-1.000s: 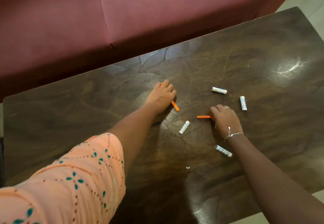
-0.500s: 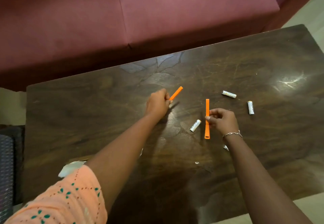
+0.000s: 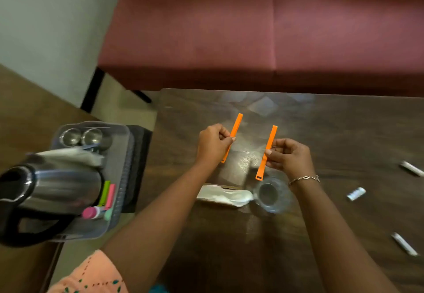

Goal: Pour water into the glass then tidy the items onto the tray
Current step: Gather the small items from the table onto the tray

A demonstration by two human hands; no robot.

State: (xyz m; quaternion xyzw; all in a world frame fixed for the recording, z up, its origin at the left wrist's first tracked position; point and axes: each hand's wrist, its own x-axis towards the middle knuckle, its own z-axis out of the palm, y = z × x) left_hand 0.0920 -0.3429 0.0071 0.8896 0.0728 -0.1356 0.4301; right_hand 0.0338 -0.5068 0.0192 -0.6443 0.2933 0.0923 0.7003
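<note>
The glass (image 3: 271, 195) stands upright on the dark table (image 3: 344, 132). It is blurred, so I cannot tell if there is water in it. Just beyond the glass, the right hand (image 3: 290, 156) pinches one orange strip (image 3: 270, 139) between thumb and curled fingers. The lower end of this strip is near the far rim of the glass. Further left of the glass, the left hand (image 3: 214, 144) pinches the other orange strip (image 3: 236, 125) in the same way. The two hands are apart. A white tissue packet (image 3: 223, 195) lies just beside the left side of the glass. Well to the left of the glass, off the table, is the grey tray (image 3: 125, 166) with a steel kettle (image 3: 57, 189) and two steel cups (image 3: 71, 136) in it. To the right of the glass, three small white cylinders (image 3: 356, 193) lie scattered on the table.
</note>
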